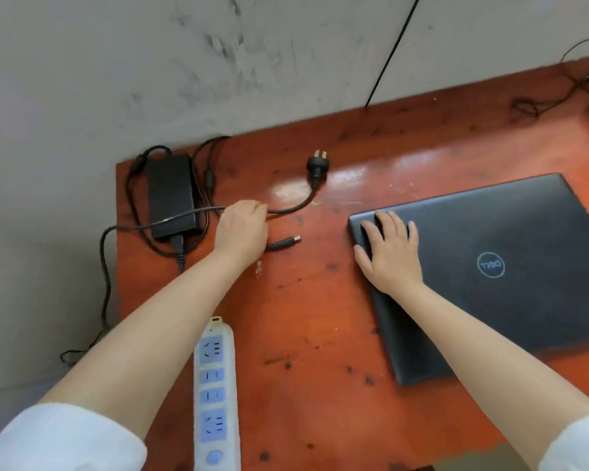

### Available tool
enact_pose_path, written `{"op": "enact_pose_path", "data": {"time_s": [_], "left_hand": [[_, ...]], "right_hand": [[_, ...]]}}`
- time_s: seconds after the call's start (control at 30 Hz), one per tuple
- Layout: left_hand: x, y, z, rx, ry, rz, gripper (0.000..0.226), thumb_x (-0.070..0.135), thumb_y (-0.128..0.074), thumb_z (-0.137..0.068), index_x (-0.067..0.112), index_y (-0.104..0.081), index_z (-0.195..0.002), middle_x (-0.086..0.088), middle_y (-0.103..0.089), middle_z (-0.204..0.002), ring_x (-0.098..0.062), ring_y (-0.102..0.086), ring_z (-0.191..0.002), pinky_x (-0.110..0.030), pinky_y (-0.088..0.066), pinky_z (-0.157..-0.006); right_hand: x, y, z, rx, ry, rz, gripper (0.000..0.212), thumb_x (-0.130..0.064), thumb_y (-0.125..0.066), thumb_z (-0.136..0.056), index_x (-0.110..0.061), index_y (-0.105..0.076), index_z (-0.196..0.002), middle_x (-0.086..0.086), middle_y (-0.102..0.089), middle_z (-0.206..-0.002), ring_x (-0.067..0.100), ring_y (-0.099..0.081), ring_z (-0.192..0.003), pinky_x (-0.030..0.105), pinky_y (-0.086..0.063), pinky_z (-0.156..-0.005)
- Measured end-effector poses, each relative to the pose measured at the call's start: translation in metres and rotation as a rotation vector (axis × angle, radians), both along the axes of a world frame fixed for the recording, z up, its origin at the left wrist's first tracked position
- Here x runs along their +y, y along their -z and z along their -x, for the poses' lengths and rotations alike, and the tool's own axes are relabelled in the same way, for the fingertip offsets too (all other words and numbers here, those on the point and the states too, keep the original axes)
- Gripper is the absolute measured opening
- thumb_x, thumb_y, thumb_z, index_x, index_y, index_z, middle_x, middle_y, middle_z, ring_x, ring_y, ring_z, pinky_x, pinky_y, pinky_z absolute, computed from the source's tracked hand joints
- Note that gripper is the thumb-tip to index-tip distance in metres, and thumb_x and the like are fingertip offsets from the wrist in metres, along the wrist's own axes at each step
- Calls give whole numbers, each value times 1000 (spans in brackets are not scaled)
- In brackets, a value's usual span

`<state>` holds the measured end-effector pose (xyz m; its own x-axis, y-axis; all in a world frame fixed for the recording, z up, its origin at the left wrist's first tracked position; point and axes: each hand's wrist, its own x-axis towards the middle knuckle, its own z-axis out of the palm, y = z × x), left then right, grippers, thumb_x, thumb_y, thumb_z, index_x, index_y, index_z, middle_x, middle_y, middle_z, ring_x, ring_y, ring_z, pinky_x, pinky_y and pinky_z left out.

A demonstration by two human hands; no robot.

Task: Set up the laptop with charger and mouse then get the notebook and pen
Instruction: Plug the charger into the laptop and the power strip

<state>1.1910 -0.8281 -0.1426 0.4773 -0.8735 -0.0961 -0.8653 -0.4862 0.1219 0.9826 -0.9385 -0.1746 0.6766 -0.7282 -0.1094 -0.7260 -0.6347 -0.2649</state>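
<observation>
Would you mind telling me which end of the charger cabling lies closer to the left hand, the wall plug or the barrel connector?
The barrel connector, lying just right of the left hand. The pronged wall plug sits farther back on the table, though its cord runs into that hand's fingers.

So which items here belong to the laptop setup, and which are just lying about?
Job: closed black laptop; black charger brick; its wall plug; barrel connector; white-and-blue power strip.
Lying about: thin black cable at the red wooden desk's far right.

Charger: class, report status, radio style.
Left hand shut on cable. Right hand flat on closed laptop. Plug loose, power strip free.
</observation>
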Motion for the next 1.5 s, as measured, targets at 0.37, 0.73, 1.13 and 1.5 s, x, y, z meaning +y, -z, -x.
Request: {"op": "enact_pose_path", "data": {"time_s": [0.37,0.73,1.13,1.5], "left_hand": [[7,-14,-18,330,136,197,16,-5,-53,-86,-6,-66,-95,-24,-67,-97,-37,-57,-97,-36,-42,-86],[100,-12,12,362,438,-475,28,6,-48,-92,9,-61,-116,-8,-62,-120,-22,-48,-115,-30,-41,-98],[17,22,2,16,171,-197,24,15,-49,-92,4,-59,-109,-15,-59,-115,-33,-50,-109,-43,-31,-106],[-14,20,49,279,245,2,21,11,-40,-96,0,-57,-98,-20,-64,-94,-32,-52,-93,-38,-38,-72]], "right_hand": [[1,2,0,-56,34,38,44,-24,-58,-85,-5,-51,-124,20,-41,-142,35,-30,-136,54,-13,-113],[1,1,0,-65,33,35,39,-18,-47,-91,-5,-47,-127,19,-37,-144,34,-25,-138,53,-9,-113],[-1,4,2,-136,48,23,38,4,-44,-84,-3,-55,-120,22,-46,-137,37,-33,-134,56,-16,-111],[-21,-4,18,74,-143,-16,47,-25,-30,-93,-9,-36,-137,14,-32,-150,30,-25,-140,45,-18,-114]]}}
